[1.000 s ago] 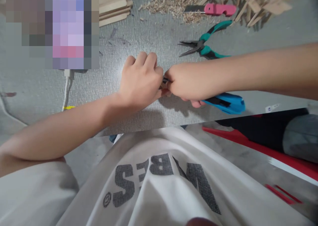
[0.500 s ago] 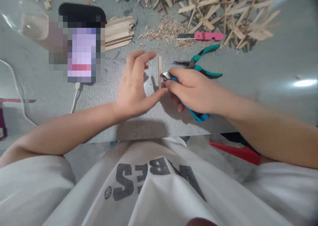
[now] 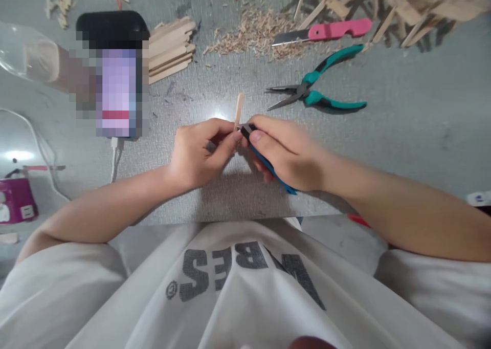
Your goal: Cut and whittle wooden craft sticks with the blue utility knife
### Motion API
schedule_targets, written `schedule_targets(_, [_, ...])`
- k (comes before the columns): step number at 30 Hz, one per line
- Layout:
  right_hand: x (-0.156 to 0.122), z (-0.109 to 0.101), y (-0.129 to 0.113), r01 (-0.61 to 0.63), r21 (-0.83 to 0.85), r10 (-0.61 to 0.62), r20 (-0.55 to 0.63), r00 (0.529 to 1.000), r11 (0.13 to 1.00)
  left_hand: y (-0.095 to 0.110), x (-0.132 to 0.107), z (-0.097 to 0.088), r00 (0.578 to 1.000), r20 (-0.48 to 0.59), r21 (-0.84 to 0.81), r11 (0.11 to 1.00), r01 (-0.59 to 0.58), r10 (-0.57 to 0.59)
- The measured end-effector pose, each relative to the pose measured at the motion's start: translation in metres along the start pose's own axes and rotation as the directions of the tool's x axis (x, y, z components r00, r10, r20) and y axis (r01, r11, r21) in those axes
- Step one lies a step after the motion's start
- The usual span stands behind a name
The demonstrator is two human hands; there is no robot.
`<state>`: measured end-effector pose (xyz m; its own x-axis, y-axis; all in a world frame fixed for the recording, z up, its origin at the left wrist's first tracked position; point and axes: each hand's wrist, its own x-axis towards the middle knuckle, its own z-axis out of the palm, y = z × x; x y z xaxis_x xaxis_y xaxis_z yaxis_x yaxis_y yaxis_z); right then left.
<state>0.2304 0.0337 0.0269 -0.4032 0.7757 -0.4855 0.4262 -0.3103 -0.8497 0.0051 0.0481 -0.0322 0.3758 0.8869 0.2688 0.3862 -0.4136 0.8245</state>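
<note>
My left hand [image 3: 205,152] pinches a thin wooden craft stick [image 3: 239,108] between thumb and fingertips, its rounded end pointing away from me. Wrapped round a pair of blue-handled pliers or cutters [image 3: 264,159] is my right hand [image 3: 282,152]. The tool's metal jaws meet the stick beside my left fingertips; whether they bite into it I cannot tell. Beyond my right hand, teal-handled needle-nose pliers [image 3: 303,90] lie on the table with their jaws apart. A pink-handled saw [image 3: 339,30] rests by a heap of wood shavings [image 3: 255,31].
A stack of craft sticks [image 3: 171,49] lies behind a phone [image 3: 117,93] on a white cable [image 3: 114,159]. A black case [image 3: 111,29] and a clear plastic cup [image 3: 30,52] stand nearby. Joined wooden sticks [image 3: 399,6] pile up at back right. A purple box [image 3: 17,200] sits far left.
My left hand has closed from spread fingers onto the craft stick. The stick now leans slightly, and the blue-handled tool has shifted a little with my right hand. The camera view has shifted too.
</note>
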Motion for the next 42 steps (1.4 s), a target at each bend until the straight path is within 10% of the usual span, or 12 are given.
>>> schedule_targets(14, [-0.007,-0.011,-0.004,-0.061,0.124,0.048,0.107,0.993,0.99,0.003,-0.002,0.002,0.998,0.067,-0.355,0.934,0.031,-0.008])
schedule_targets(42, [0.004,0.006,0.018,0.169,0.532,-0.185,-0.025,0.982,0.83,0.006,0.004,0.006,0.993,0.054,-0.493,0.861,0.12,-0.108])
